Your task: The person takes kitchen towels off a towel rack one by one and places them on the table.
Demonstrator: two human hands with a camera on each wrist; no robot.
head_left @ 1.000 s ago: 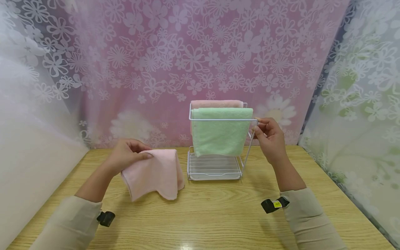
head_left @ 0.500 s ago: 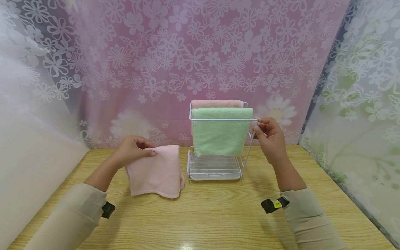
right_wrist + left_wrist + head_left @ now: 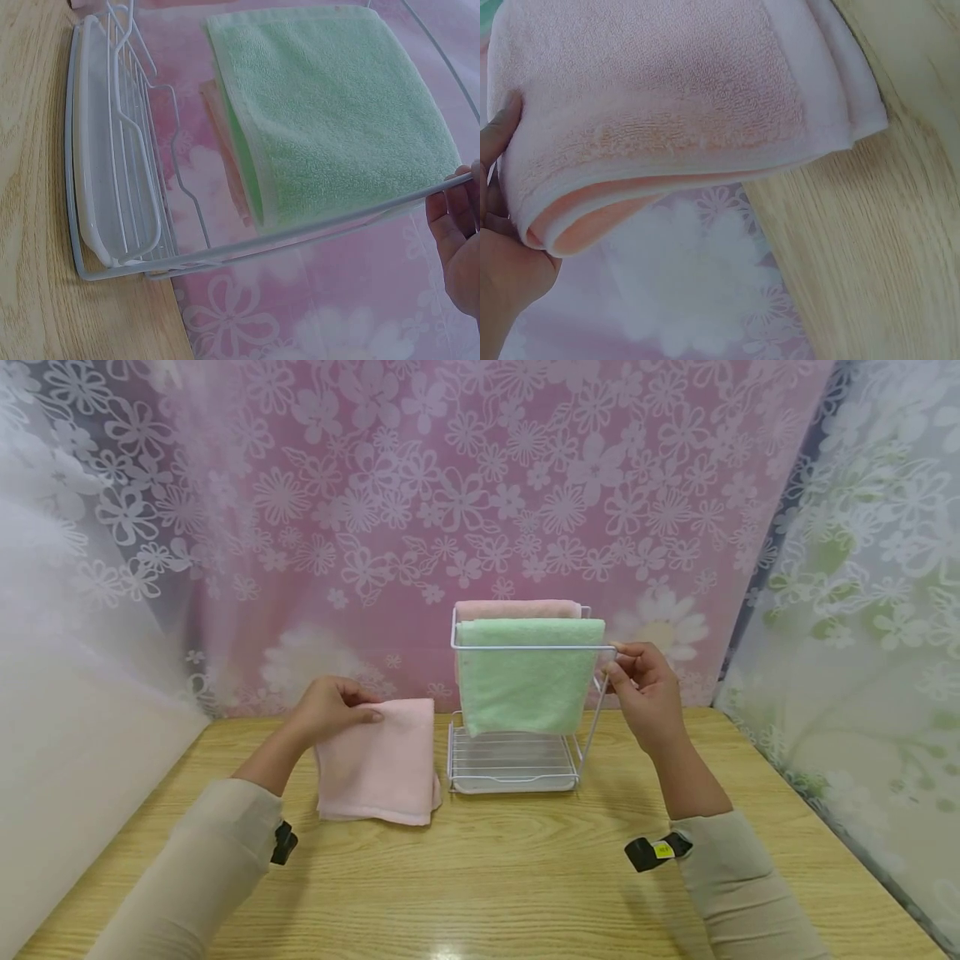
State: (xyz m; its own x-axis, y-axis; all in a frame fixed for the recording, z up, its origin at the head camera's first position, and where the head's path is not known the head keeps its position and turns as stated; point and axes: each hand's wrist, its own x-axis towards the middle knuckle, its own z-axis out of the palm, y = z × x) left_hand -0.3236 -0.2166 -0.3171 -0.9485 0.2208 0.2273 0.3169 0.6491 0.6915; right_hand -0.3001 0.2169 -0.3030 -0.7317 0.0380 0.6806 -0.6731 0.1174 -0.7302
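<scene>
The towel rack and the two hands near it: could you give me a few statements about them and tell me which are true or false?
1. A green towel hangs on the rack. True.
2. The right hand holds the green towel. False: it grips the rack.
3. The left hand pinches a pink towel. True.
4. That pink towel is right of the rack. False: it is on the left.
5. A second pink towel hangs behind the green towel. True.

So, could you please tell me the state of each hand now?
Left hand: closed, pinching the pink towel beside the white rack.
Right hand: closed, holding the white rack's upper front corner.
</scene>
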